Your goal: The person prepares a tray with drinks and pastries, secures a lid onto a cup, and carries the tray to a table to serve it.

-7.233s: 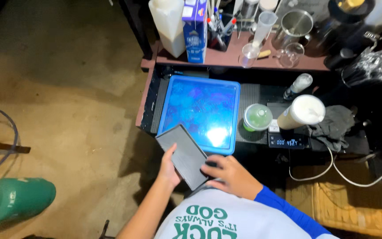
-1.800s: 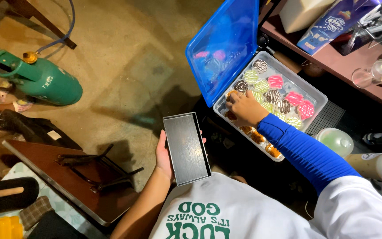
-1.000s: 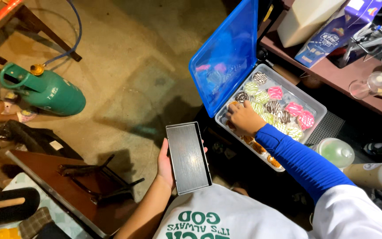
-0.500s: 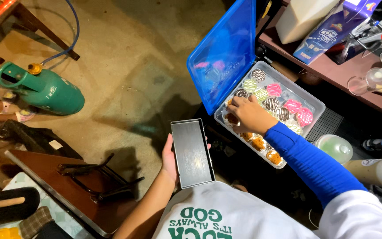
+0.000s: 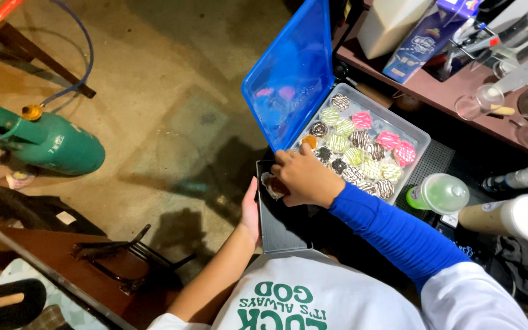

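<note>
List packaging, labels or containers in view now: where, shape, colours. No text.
Blue-and-purple printed carton: upright on the brown shelf, top right.
Clear plastic box of decorated doughnuts: centre, blue lid raised.
Narrow black tray: on the left hand; right hand sets a doughnut in it.
Green gas cylinder: lying on the floor, left.

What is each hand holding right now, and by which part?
Left hand grips the black tray by its left edge; right hand pinches a donut over it.

At frame centre, the left hand [image 5: 251, 211] held a black tray [image 5: 279, 229] while the right hand [image 5: 304, 177] set a doughnut [image 5: 272, 185] on it, beside the open blue-lidded container [image 5: 415, 131] of decorated doughnuts.
</note>
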